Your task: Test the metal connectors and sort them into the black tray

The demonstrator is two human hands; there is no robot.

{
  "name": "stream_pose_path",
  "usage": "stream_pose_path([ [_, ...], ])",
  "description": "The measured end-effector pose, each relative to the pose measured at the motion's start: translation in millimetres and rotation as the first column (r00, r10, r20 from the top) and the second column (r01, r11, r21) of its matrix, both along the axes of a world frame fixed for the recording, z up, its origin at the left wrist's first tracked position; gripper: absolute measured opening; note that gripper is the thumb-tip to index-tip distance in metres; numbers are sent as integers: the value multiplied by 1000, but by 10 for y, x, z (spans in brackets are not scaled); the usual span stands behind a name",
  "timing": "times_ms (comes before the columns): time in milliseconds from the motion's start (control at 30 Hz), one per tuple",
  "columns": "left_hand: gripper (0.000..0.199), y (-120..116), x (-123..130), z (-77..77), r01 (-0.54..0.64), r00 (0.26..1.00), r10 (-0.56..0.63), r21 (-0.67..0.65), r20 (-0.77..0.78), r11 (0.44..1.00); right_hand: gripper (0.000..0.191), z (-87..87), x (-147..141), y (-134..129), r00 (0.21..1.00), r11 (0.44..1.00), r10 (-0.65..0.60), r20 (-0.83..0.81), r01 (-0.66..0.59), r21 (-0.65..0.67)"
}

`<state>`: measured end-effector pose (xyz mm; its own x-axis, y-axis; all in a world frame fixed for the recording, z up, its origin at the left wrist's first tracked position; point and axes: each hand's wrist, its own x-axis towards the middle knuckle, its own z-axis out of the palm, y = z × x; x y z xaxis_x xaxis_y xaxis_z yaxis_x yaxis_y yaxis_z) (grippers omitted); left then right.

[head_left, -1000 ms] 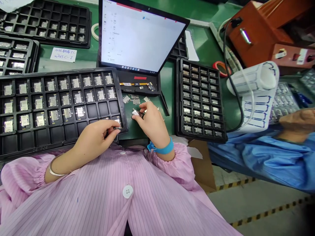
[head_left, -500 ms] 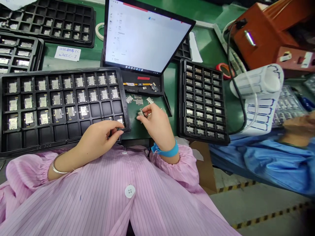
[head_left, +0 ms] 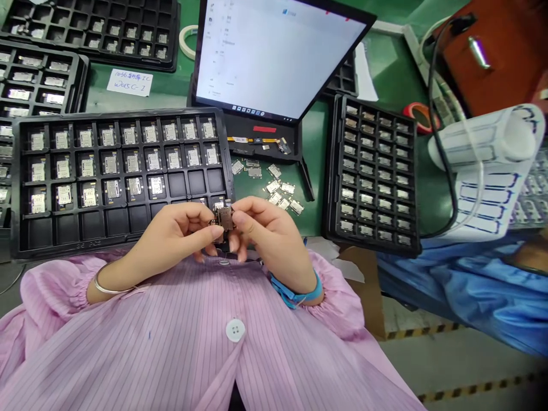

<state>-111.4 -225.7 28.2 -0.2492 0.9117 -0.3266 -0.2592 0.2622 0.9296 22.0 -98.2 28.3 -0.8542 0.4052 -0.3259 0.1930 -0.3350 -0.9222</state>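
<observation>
Between the fingertips of both hands is a small circuit board module [head_left: 224,217] with a metal shield, held above the tray's right front corner. My left hand [head_left: 182,229] pinches its left side, thumb in front. From the other side, the thumb and fingers of my right hand [head_left: 270,233] close on its right edge. A large black tray [head_left: 81,242] lies under and left of my left hand, with silvery modules in many pockets and several bare pockets at the front and right. Beyond my right hand, several loose modules [head_left: 280,194] lie scattered on the green mat.
A tilted screen [head_left: 282,63] stands behind, over a black holder with a flat orange cable [head_left: 257,140]. Another filled tray [head_left: 372,171] is at right, beside a paper roll [head_left: 483,137] and a black cable [head_left: 454,194]. A co-worker's blue sleeve [head_left: 462,291] shows farther right.
My right hand has left the loose modules and come left and down to my left hand, bringing a module. Both hands now meet on it. The camera view has shifted slightly.
</observation>
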Motion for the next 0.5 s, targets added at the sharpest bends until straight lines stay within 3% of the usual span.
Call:
stream_pose_path([
  [133,18,-20,-14,9,17,997,-16,-8,74,1000,18,64,32,-10,999,977,-36,4,34,211],
  [233,17,-27,-16,15,23,997,-23,-3,72,1000,13,83,44,-27,998,953,-60,-22,64,295],
  [333,16,-30,-17,17,22,997,-22,2,80,1000,6,73,52,-38,996,945,-77,-43,87,315],
  [500,19,-33,-32,3,54,987,-56,13,148,998,13,61,41,-43,993,969,-64,-96,86,234],
])
